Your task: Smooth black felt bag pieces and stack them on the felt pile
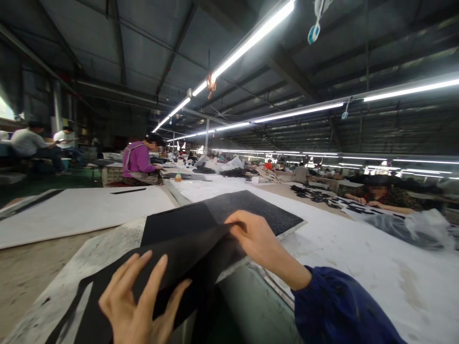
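R hand [256, 239] pinches blk cloth [186, 255] at its edge, prob. to hold it raised off the dk panel [267, 208] just beyond; cloth spans btwn both hands. L hand [138, 296] open, fingers spread over cloth, maybe to steady it; contact unclear. Wht tabletop [358, 282] right of R hand.

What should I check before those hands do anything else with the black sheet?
1. Right hand has hold of the black sheet: ok, it pinches the edge.
2. Left hand touches the sheet: cannot tell; it is spread open over it.
3. Sheet lies flat: not ok, it is lifted and curved.
4. Dark speckled piece lies flat: ok, just past the right hand.
5. Little bottle is out of the way: ok, it stands farther back.
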The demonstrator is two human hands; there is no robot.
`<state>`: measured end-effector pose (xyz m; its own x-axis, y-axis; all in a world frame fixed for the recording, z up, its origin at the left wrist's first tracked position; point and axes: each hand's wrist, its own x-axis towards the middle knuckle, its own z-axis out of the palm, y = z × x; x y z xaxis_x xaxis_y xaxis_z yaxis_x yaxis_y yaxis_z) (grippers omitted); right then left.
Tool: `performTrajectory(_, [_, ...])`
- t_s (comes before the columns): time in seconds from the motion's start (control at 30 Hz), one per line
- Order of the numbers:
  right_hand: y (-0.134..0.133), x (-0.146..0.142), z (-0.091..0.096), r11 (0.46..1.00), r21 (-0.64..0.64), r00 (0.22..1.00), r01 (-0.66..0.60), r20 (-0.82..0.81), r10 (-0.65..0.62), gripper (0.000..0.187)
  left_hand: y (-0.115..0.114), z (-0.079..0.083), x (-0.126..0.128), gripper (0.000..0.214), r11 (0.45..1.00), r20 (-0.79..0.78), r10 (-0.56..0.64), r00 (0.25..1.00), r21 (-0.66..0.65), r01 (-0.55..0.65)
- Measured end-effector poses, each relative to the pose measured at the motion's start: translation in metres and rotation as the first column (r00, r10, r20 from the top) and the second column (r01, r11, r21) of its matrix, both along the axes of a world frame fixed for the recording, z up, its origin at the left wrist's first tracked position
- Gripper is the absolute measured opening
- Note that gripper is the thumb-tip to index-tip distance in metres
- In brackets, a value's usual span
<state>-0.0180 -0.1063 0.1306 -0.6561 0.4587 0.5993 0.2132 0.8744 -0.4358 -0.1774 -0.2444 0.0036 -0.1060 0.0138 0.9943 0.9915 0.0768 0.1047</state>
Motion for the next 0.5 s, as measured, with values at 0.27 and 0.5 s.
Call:
performTrajectory(0.27, [-0.019,0.083,0.039,0.984,0.102,0.985,0.143,0.081,-0.151,0.016,-0.001,-0.009,-0.038,0.018,0.941,-0.007,-0.208,0.978,-0.274,0.198])
performTrajectory(0.5, [-0.020,0.159,0.054,0.964,0.189,0.978,0.187,0.054,-0.201,0.023,-0.001,-0.014,-0.010,0.016,0.730,0.292,-0.436,0.851,-0.439,0.524])
